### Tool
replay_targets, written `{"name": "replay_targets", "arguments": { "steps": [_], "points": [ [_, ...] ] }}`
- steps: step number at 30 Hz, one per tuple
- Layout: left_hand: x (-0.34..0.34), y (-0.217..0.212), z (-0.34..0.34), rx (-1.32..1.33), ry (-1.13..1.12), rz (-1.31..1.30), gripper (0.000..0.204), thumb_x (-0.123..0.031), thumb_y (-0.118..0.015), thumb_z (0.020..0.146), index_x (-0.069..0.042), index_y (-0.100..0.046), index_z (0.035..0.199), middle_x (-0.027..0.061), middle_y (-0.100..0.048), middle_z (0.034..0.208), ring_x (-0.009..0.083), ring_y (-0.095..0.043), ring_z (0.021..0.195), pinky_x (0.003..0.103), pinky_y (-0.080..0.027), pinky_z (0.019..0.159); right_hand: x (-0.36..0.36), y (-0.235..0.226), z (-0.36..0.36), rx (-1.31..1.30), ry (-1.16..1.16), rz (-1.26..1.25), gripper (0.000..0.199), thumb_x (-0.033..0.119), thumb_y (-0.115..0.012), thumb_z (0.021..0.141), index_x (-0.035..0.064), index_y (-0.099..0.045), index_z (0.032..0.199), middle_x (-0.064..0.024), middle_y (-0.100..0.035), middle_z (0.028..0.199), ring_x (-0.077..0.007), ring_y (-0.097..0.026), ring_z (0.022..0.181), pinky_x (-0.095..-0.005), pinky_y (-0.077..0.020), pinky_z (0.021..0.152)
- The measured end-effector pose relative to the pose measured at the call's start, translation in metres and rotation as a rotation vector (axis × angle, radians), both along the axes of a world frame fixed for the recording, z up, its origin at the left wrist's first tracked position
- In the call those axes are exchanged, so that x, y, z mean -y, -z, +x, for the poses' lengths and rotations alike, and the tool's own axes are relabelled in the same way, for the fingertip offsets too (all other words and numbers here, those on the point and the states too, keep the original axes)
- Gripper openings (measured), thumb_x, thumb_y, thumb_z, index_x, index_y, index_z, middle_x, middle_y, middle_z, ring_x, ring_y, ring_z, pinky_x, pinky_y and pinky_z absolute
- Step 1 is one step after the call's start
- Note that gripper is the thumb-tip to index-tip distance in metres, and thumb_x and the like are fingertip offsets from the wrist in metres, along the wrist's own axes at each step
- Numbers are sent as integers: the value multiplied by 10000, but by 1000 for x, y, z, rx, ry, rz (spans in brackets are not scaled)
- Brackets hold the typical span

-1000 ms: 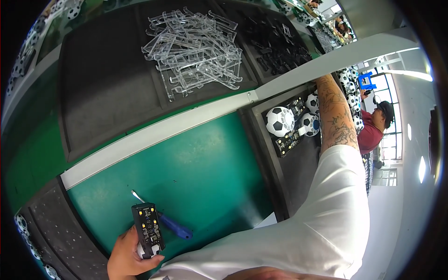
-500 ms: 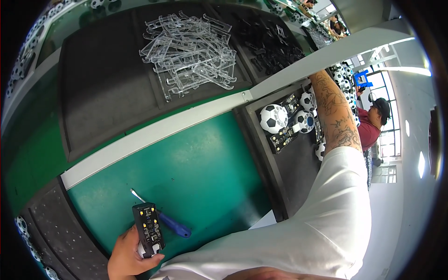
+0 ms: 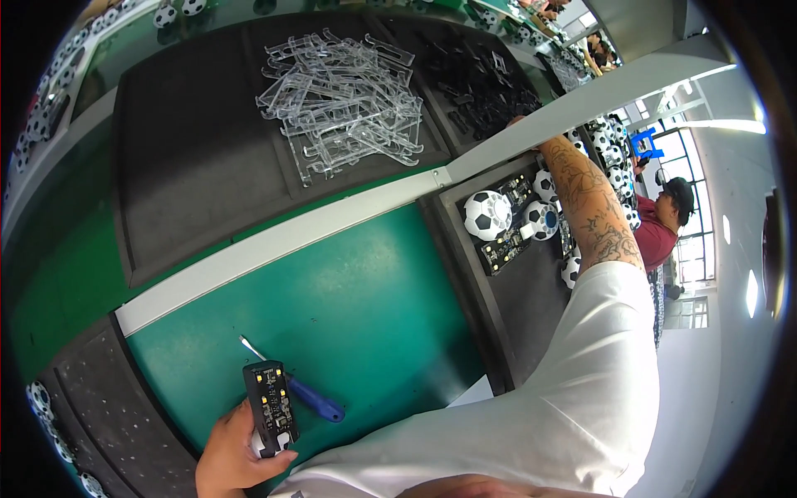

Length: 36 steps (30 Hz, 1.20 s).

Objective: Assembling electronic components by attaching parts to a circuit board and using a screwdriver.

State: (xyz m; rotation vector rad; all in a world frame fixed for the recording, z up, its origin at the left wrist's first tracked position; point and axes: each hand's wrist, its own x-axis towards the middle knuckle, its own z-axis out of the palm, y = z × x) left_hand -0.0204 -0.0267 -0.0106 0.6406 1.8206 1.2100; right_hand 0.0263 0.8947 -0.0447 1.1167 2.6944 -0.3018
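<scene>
At the lower left my left hand [image 3: 228,455] is closed round a black rectangular housing [image 3: 271,407] with an exposed circuit board and small yellow squares. A white part shows at its lower end by my thumb. Partly behind the housing, a screwdriver [image 3: 315,402] with a blue handle lies on the green mat. My right arm reaches far out to the upper right, across a pale bar. Only a sliver of my right hand [image 3: 516,121] shows beyond the bar, at a pile of small black parts [image 3: 477,83]; its fingers are hidden.
A heap of clear plastic brackets [image 3: 344,104] lies on a dark tray [image 3: 187,141]. The pale bar [image 3: 282,249] crosses the green mat [image 3: 374,307]. Under my right forearm, another tray [image 3: 531,311] holds football-patterned balls [image 3: 487,215] and circuit boards [image 3: 504,251]. A person [image 3: 658,224] is at the right.
My right hand has moved slightly left and nearer the black parts beyond the bar. My left hand keeps its hold on the housing; the whole view has shifted slightly.
</scene>
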Motion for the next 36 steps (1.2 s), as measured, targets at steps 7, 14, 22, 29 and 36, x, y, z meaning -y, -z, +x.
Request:
{"name": "replay_targets", "arguments": {
  "steps": [7,14,22,29,36],
  "points": [
    [2,1,0,-17,9,-4,756,-70,-893,564,-31,-646,1278,54,-741,915,192,-658,720,303,-527,724,2,-20,-18,39,25,-188,335,306,-666,903,105,-741,1161,-41,-715,790,-190,-619,620,-374,-505,523],
    [-1,-2,1,-4,4,-2,759,-65,-886,564,-33,-644,1283,54,-742,916,193,-657,721,305,-527,721,2,-91,-45,201,41,-73,287,253,-646,904,67,-765,1087,-70,-750,891,-259,-679,798,-420,-567,712],
    [-5,-14,-2,40,40,-27,787,-53,-867,610,-34,-614,1356,77,-748,1006,222,-681,797,329,-542,770,57,-143,-43,-11,-198,430,340,309,-580,969,43,-747,1100,-151,-758,1009,-367,-693,923,-472,-561,833],
    [-6,-20,-1,2,49,13,778,-37,-838,643,-40,-602,1385,90,-743,1044,231,-680,855,338,-540,819,196,-207,16,-183,-175,721,398,355,-531,1018,18,-735,1074,-212,-762,1067,-449,-697,973,-507,-557,888],
    [-7,-7,3,-12,-93,224,689,-89,-818,693,-34,-602,1345,87,-700,1079,191,-639,900,316,-521,841,400,-254,126,-746,-168,266,426,346,-537,1067,17,-549,796,-29,-530,697,-167,-437,665,-330,-389,638]
  ]
}}
